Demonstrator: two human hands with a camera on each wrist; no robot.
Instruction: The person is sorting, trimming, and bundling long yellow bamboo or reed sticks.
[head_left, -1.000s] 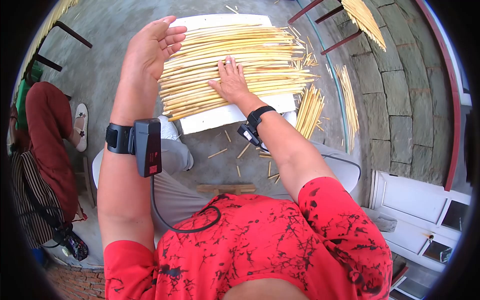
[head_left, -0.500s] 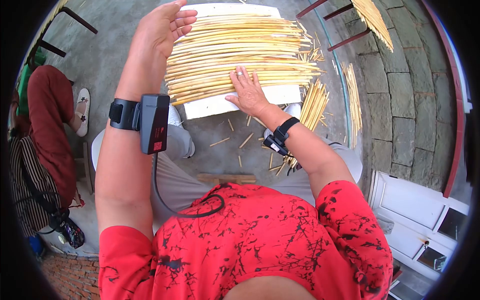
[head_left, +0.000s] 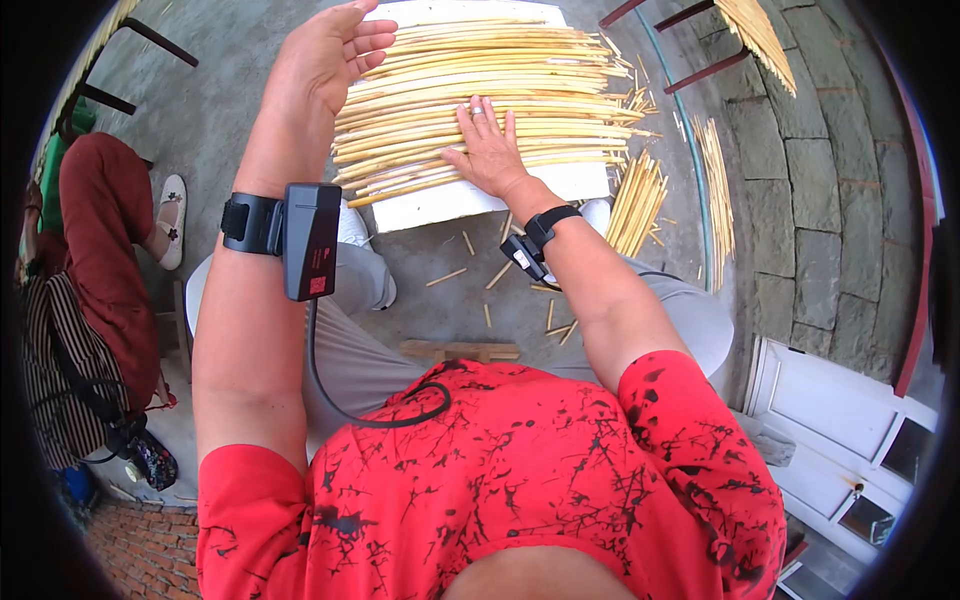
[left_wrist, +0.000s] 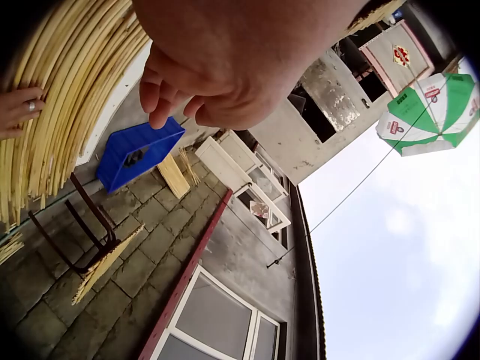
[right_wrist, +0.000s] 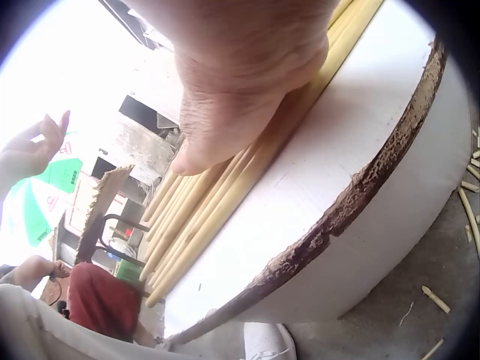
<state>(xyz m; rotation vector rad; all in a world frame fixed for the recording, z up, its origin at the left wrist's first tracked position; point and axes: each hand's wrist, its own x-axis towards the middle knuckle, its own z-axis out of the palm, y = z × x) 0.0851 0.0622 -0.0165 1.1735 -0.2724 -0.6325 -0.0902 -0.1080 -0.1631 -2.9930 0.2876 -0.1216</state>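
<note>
A wide layer of long yellow stalks (head_left: 560, 90) lies side by side across a white board (head_left: 440, 207). My right hand (head_left: 492, 158) rests flat on the stalks close to the near edge, fingers spread, a ring on one finger. In the right wrist view, its thumb (right_wrist: 214, 146) lies along the nearest stalks, beside a bare strip of the board. Beyond the layer's left end, my left hand (head_left: 318, 65) is held up with loosely bent fingers and nothing in it. The left wrist view shows that same palm (left_wrist: 217, 64) in the air.
A bundle of shorter stalks (head_left: 637, 205) lies right of the board, with cut pieces scattered around. Frames with slatted tops (head_left: 755, 40) stand at the far right. Another person's red-trousered leg (head_left: 105, 230) is at left. A blue crate (left_wrist: 139, 154) shows in the left wrist view.
My right hand slid toward me to the layer's near edge, then moved back away from me over the stalks. A near stalk now lies slightly apart at its left end. My left hand stays raised.
</note>
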